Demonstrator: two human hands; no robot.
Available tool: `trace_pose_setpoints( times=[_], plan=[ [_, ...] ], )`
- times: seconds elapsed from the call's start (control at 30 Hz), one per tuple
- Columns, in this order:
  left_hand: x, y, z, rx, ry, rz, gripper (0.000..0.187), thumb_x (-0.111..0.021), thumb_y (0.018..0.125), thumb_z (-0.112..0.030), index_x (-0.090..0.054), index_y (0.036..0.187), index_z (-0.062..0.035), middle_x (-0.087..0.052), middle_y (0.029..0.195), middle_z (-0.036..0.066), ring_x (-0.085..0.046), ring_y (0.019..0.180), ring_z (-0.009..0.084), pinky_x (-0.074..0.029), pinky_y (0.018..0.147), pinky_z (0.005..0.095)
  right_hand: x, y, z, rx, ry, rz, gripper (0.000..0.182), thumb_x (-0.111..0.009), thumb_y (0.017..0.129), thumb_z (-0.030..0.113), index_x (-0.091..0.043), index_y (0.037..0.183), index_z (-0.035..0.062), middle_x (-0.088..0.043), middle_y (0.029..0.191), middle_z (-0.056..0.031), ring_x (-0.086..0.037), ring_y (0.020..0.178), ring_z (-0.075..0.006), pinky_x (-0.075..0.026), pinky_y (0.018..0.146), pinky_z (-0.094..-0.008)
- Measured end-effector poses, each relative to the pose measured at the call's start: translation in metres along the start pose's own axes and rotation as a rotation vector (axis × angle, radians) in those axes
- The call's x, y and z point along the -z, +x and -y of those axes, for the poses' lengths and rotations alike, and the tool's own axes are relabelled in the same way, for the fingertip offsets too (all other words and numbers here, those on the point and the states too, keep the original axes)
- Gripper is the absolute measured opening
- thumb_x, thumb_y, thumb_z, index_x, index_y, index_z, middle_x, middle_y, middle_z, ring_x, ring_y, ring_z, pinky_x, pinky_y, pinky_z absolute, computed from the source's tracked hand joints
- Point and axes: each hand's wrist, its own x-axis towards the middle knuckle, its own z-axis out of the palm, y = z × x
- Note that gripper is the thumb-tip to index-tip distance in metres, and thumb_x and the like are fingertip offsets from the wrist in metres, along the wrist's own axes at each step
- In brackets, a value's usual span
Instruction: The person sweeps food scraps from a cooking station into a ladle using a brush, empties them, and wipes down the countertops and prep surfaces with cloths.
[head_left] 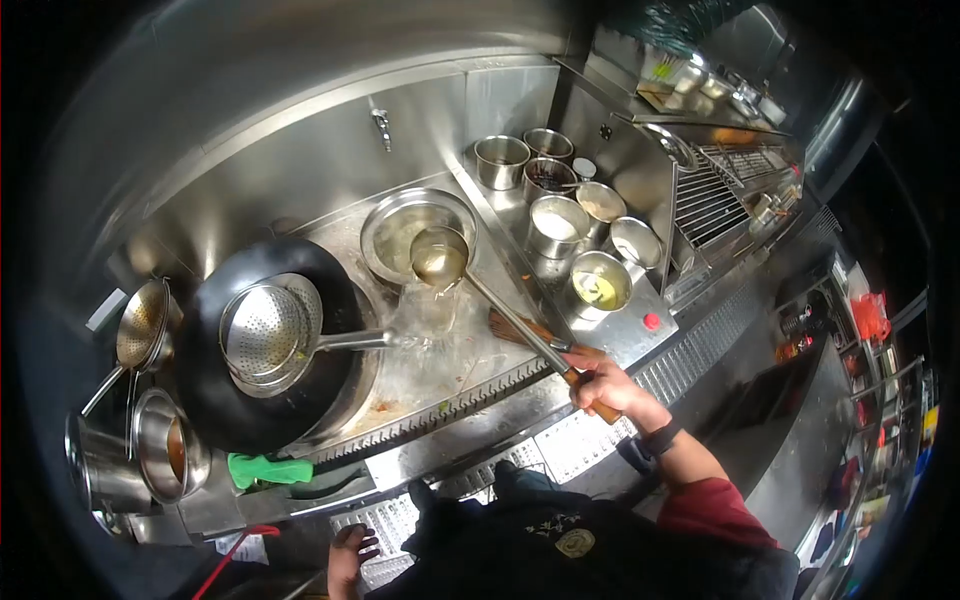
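Observation:
My right hand (602,386) is closed around the wooden grip of a long-handled ladle (510,318). The ladle's round bowl overlaps the near right rim of a wide metal basin (380,245) and holds some liquid. Just below it, clear liquid glistens on the steel stove top (440,365). A brush-like tool with reddish-brown bristles (515,328) lies beneath the ladle handle, near my right hand. Low in the view hangs my left hand (352,550), fingers loosely curled and apart, with nothing visible in it.
At left, a black wok (215,400) holds a perforated strainer (268,335), its handle pointing right. Several metal pots (557,225) of ingredients stand at the back right. A green cloth (270,471) lies on the front edge. Strainers and pots crowd the far left.

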Motion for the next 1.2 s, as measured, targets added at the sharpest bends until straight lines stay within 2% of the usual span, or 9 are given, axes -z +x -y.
trace_pose_setpoints(
  times=[0.17,0.4,0.53,0.73,0.87,1.0,1.03,1.07,1.2],
  plan=[
    [-0.034,-0.020,0.016,-0.013,-0.026,-0.068,0.030,-0.057,0.092,-0.019,-0.056,0.112,0.0042,-0.064,0.101,0.015,-0.064,0.088,0.0241,-0.057,0.070,0.0366,0.008,0.003,0.019,0.130,-0.859,-0.290,0.085,-0.063,0.062,0.008,-0.038,0.143,0.0082,-0.063,0.085,-0.0288,-0.064,0.085,-0.0425,-0.051,0.078,-0.0433],
    [-0.022,-0.021,0.050,-0.057,-0.050,-0.005,0.045,-0.055,0.094,-0.033,-0.054,0.120,0.0038,-0.062,0.107,0.015,-0.062,0.097,0.0251,-0.052,0.078,0.0379,-0.017,0.125,0.061,0.059,-1.166,-0.379,0.051,-0.060,0.077,0.025,-0.053,0.124,0.0062,-0.067,0.088,-0.0221,-0.066,0.086,-0.0376,-0.053,0.076,-0.0447],
    [-0.034,-0.024,0.017,0.173,0.013,-0.057,0.051,-0.054,0.095,-0.034,-0.047,0.130,0.0032,-0.059,0.119,0.019,-0.061,0.099,0.0281,-0.051,0.084,0.0426,-0.039,0.198,0.061,-0.027,-0.803,-0.316,0.031,-0.058,0.074,0.022,-0.069,0.097,0.0038,-0.068,0.091,-0.0213,-0.066,0.090,-0.0338,-0.053,0.078,-0.0447],
    [-0.023,0.019,0.019,-0.125,0.298,0.109,0.044,-0.056,0.094,-0.027,-0.051,0.124,0.0040,-0.061,0.113,0.017,-0.061,0.102,0.0279,-0.051,0.085,0.0398,-0.024,0.167,0.038,0.387,-0.692,-0.486,0.036,-0.061,0.079,0.025,-0.069,0.107,0.0043,-0.069,0.085,-0.0180,-0.069,0.078,-0.0286,-0.053,0.074,-0.0362],
    [-0.072,0.008,-0.033,-0.065,0.093,0.126,0.040,-0.057,0.093,-0.026,-0.055,0.117,0.0056,-0.062,0.109,0.016,-0.061,0.101,0.0270,-0.051,0.084,0.0395,0.023,0.084,0.013,0.128,-0.438,-0.325,0.033,-0.061,0.079,0.020,-0.068,0.105,0.0017,-0.069,0.083,-0.0149,-0.068,0.069,-0.0224,-0.053,0.071,-0.0325],
    [-0.089,0.013,-0.058,-0.070,0.164,0.407,0.044,-0.060,0.091,-0.024,-0.051,0.124,0.0041,-0.061,0.108,0.016,-0.060,0.103,0.0276,-0.050,0.087,0.0413,0.103,0.032,-0.053,0.134,-0.335,-0.528,0.027,-0.060,0.081,0.011,-0.067,0.103,-0.0025,-0.069,0.079,-0.0101,-0.064,0.062,-0.0123,-0.052,0.064,-0.0278],
    [-0.102,0.000,-0.071,-0.653,0.382,0.707,0.047,-0.058,0.093,-0.023,-0.047,0.130,0.0033,-0.059,0.112,0.017,-0.058,0.106,0.0274,-0.048,0.090,0.0416,0.117,0.018,-0.057,0.045,-0.224,-0.596,0.025,-0.060,0.081,0.010,-0.068,0.101,-0.0022,-0.069,0.077,-0.0089,-0.064,0.063,-0.0125,-0.052,0.064,-0.0277],
    [-0.125,-0.016,-0.095,-0.782,0.496,0.747,0.046,-0.052,0.096,-0.021,-0.042,0.134,0.0033,-0.058,0.115,0.018,-0.057,0.109,0.0276,-0.047,0.091,0.0415,0.129,0.006,-0.059,-0.042,-0.112,-0.661,0.024,-0.060,0.080,0.010,-0.068,0.099,-0.0019,-0.069,0.076,-0.0077,-0.063,0.064,-0.0126,-0.052,0.065,-0.0275],
    [-0.205,-0.001,-0.136,-0.351,0.521,0.745,0.036,-0.050,0.096,-0.021,-0.049,0.122,0.0032,-0.060,0.111,0.018,-0.061,0.101,0.0276,-0.050,0.086,0.0411,0.183,-0.009,-0.099,-0.144,-0.079,-0.735,0.025,-0.061,0.078,0.012,-0.069,0.099,0.0018,-0.069,0.076,-0.0106,-0.067,0.071,-0.0214,-0.054,0.070,-0.0335]
  ],
)
